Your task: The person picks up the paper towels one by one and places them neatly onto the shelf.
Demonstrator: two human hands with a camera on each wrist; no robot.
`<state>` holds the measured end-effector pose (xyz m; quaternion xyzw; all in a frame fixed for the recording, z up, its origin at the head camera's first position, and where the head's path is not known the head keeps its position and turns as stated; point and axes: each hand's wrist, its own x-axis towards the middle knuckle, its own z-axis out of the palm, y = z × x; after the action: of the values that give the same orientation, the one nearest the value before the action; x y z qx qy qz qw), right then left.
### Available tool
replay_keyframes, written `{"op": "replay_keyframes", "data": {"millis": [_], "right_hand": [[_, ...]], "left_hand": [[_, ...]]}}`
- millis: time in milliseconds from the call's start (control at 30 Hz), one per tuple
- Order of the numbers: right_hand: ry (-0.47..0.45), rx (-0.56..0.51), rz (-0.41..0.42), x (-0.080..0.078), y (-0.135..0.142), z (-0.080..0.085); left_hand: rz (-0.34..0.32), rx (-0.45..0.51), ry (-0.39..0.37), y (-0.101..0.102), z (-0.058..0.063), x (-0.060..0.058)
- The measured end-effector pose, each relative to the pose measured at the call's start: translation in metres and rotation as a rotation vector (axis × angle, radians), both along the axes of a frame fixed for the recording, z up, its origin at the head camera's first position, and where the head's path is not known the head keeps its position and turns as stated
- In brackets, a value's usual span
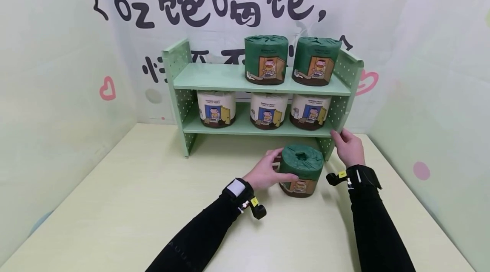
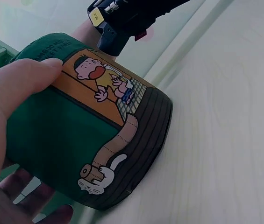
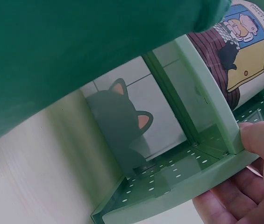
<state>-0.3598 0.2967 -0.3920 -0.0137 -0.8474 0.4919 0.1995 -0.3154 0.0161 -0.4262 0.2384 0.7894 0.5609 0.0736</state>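
Note:
My left hand (image 1: 266,171) grips a green-wrapped toilet paper roll (image 1: 302,170) from its left side, thumb across the front. In the left wrist view the roll (image 2: 57,126) shows a cartoon figure and a white cat; its lower edge is tilted, and I cannot tell whether it touches the table. At the right end of the light green two-tier shelf (image 1: 245,129), my right hand (image 1: 350,148) pinches the side panel, thumb at the front edge, as the right wrist view shows with the fingers (image 3: 239,196) behind the panel.
On the upper tier stand two green rolls, one mid-right (image 1: 266,59) and one at the right end (image 1: 316,60). Three white rolls, left (image 1: 217,108), middle (image 1: 269,110) and right (image 1: 310,111), stand on the lower tier. A pale table (image 1: 126,204) lies beneath, with printed walls around.

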Motion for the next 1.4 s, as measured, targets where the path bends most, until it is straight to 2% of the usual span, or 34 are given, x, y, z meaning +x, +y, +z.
{"op": "replay_keyframes", "data": {"millis": [267,500,833,1400], "right_hand": [[-0.014,-0.008,0.001,0.0015,-0.0001,0.0014],[-0.007,-0.014,-0.002,0.0001,-0.0011,0.0006],[0.012,0.004,-0.006,-0.0005,0.0000,-0.0012],[0.001,0.006,-0.008,0.0019,-0.0005,0.0008]], "left_hand": [[-0.045,0.074,-0.030,0.0011,-0.0017,-0.0027],[-0.052,0.065,-0.072,-0.0015,-0.0005,0.0000],[-0.050,0.006,-0.018,0.0002,-0.0038,0.0003],[-0.026,0.035,-0.007,0.0021,-0.0039,0.0022]]}}
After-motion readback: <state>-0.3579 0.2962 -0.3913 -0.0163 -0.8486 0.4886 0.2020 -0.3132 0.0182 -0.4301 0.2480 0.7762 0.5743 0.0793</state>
